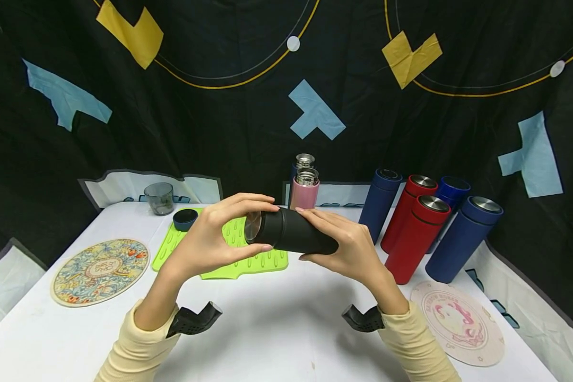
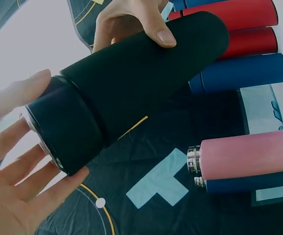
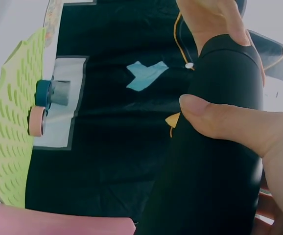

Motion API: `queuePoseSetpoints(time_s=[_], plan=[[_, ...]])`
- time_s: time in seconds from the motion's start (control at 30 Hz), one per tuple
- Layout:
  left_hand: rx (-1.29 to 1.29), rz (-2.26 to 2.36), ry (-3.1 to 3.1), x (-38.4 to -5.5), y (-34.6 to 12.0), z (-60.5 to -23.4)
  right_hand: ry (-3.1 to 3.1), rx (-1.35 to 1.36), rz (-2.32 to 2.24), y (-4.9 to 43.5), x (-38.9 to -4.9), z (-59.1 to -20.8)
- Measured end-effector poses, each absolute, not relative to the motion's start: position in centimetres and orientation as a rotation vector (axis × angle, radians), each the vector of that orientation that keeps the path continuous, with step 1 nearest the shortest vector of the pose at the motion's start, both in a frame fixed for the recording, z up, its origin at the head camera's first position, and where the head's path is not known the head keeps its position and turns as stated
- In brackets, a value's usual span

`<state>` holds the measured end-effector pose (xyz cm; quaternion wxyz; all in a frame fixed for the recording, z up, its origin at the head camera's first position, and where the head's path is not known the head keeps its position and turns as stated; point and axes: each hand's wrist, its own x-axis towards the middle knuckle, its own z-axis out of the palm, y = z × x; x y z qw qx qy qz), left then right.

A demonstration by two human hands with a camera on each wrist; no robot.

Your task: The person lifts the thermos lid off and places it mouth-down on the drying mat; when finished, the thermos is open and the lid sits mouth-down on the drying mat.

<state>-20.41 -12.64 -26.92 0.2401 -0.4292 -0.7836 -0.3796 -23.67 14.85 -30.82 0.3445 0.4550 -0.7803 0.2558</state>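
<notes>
A black thermos bottle [image 1: 302, 231] with a silver-topped lid [image 1: 254, 227] is held sideways above the table, its lid end to the left. My left hand [image 1: 215, 233] grips the lid end, thumb below and fingers above in the head view. Around the bottle's body, towards its base, my right hand [image 1: 346, 241] has its thumb and fingers wrapped. In the left wrist view the lid [image 2: 65, 125] sits on the bottle, with a thin seam between lid and body. The right thumb [image 3: 215, 117] lies across the body in the right wrist view.
Behind the hands stand a lidless pink bottle [image 1: 305, 192] and a lidless blue one [image 1: 304, 159]. A green drying mat [image 1: 262, 261] carries a dark blue lid [image 1: 185, 219] and a pink lid [image 3: 36, 121]. A glass [image 1: 159, 198] stands back left; several red bottles [image 1: 416, 239] and blue bottles [image 1: 464, 239] stand right.
</notes>
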Motion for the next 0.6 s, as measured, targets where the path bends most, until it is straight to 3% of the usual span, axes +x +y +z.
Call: queuePoseSetpoints(time_s=[0.4,0.6], plan=[[-0.854,-1.189,-2.249,-20.29,-11.99,-27.13,-1.985,1.066,0.389,14.65,-23.26,-30.64],[-1.002,-1.126,-2.253,-20.33,-12.18,-27.08,-2.016,1.08,0.448,14.9,-23.3,-30.48]])
